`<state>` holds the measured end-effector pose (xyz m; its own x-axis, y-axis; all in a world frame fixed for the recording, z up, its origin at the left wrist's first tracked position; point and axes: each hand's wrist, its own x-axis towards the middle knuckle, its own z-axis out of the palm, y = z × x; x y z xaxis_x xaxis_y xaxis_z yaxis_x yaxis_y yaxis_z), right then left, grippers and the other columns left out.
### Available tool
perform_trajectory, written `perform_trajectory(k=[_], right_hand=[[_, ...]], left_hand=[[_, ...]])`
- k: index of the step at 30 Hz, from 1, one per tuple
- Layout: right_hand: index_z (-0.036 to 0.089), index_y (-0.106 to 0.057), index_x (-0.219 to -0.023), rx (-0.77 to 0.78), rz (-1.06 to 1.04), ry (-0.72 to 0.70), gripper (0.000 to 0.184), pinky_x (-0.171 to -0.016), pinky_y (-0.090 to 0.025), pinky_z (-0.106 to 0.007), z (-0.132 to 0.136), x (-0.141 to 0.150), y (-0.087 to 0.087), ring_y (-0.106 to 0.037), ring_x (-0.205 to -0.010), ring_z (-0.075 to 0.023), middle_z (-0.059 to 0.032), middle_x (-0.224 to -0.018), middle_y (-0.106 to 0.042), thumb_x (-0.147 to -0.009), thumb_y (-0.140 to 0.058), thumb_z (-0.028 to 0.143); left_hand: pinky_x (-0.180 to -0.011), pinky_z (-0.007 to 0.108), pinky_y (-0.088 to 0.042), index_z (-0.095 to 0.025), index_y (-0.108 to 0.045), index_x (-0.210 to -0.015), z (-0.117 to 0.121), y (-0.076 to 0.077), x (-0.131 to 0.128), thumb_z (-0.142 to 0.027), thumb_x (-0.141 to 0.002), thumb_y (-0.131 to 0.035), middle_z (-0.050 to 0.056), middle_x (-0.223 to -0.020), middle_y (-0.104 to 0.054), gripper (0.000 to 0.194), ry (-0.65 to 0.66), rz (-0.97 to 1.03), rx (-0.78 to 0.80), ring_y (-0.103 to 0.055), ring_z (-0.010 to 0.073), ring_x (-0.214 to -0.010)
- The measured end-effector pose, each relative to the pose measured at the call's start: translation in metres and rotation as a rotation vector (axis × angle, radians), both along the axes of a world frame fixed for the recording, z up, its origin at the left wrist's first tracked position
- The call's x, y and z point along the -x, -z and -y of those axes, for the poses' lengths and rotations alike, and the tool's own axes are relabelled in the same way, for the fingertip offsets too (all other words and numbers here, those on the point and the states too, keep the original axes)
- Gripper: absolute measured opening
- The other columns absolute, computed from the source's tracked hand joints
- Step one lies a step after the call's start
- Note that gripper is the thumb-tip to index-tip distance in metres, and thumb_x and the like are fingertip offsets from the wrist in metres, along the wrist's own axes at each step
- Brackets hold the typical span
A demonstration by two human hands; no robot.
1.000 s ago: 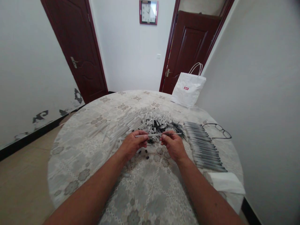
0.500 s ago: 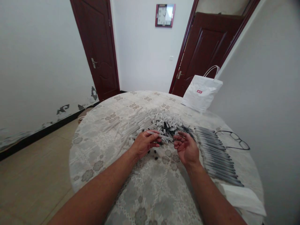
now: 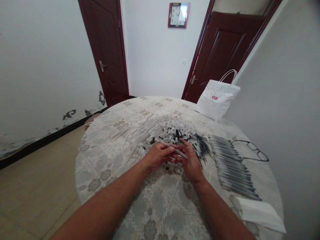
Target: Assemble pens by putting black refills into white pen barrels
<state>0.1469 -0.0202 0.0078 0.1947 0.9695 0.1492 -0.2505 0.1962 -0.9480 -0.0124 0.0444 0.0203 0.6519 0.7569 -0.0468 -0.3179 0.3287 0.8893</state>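
My left hand [image 3: 158,155] is closed on a slim whitish pen barrel [image 3: 178,151], pinching it between thumb and fingers. My right hand [image 3: 192,163] meets it from the other side, fingers curled around the barrel's near right end. The fingertips of both hands overlap, so part of the grip is hidden. Just beyond the hands lies a heap of white pen barrels [image 3: 150,130], with small white pieces [image 3: 181,126] and dark thin pen refills [image 3: 203,145] on its right. A small dark piece [image 3: 167,168] lies on the cloth below my hands.
A row of grey-black pens [image 3: 233,166] lies at the right of the round table with its patterned tablecloth [image 3: 155,206]. Beside it are eyeglasses [image 3: 255,148] and a folded white sheet [image 3: 261,213]. A white paper bag [image 3: 217,98] stands at the back right.
My right hand has moved left to my left hand and closed around the barrel's right end. The barrel now tilts more steeply down to the right. The view has shifted slightly.
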Motion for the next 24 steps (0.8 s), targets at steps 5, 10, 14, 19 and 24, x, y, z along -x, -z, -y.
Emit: perform_trajectory(k=[5, 10, 14, 19, 24], right_hand=[[0.028, -0.052, -0.135, 0.004, -0.145, -0.017, 0.060, -0.057, -0.052, -0.030, -0.003, -0.005, -0.002, -0.067, -0.088, -0.0229, -0.0084, -0.109, -0.068, -0.092, -0.045, 0.069], [0.023, -0.066, -0.110, 0.089, 0.340, 0.252, 0.038, -0.057, -0.048, -0.029, -0.006, -0.023, 0.001, -0.064, -0.072, -0.0200, -0.0045, -0.090, -0.070, -0.088, -0.060, 0.053], [0.021, -0.070, -0.098, 0.003, 0.961, 0.275, 0.021, -0.076, -0.048, -0.033, -0.003, -0.025, 0.005, -0.065, -0.083, -0.0223, -0.0062, -0.090, -0.072, -0.091, -0.056, 0.037], [0.020, -0.068, -0.094, -0.107, 1.329, 0.037, 0.017, -0.079, -0.042, -0.031, 0.004, -0.015, 0.004, -0.062, -0.086, -0.0206, -0.0069, -0.091, -0.069, -0.092, -0.054, 0.028], [0.021, -0.067, -0.093, -0.032, 1.518, -0.146, 0.021, -0.067, -0.036, -0.028, 0.013, -0.001, -0.002, -0.059, -0.078, -0.0184, -0.0048, -0.089, -0.067, -0.086, -0.067, 0.040]], left_hand=[[-0.066, 0.026, -0.058, -0.011, -0.072, -0.101, -0.002, -0.002, 0.002, -0.031, -0.082, -0.078, 0.014, -0.091, -0.076, 0.029, -0.026, 0.060, 0.108, -0.074, 0.0193, -0.079], [-0.061, 0.027, -0.060, -0.011, -0.069, -0.095, -0.011, -0.004, 0.004, -0.026, -0.086, -0.072, 0.009, -0.088, -0.076, 0.017, -0.147, 0.200, 0.228, -0.073, 0.0167, -0.072], [-0.059, 0.026, -0.059, -0.011, -0.068, -0.090, -0.018, -0.005, 0.007, -0.028, -0.090, -0.068, 0.008, -0.082, -0.075, 0.016, -0.247, 0.291, 0.310, -0.072, 0.0161, -0.069], [-0.058, 0.025, -0.059, -0.011, -0.068, -0.092, -0.021, -0.005, 0.008, -0.030, -0.090, -0.067, 0.009, -0.080, -0.075, 0.019, -0.288, 0.312, 0.354, -0.072, 0.0161, -0.067], [-0.058, 0.024, -0.059, -0.013, -0.063, -0.088, -0.019, -0.006, 0.007, -0.026, -0.084, -0.073, 0.007, -0.083, -0.075, 0.017, -0.338, 0.284, 0.296, -0.072, 0.0157, -0.069]])
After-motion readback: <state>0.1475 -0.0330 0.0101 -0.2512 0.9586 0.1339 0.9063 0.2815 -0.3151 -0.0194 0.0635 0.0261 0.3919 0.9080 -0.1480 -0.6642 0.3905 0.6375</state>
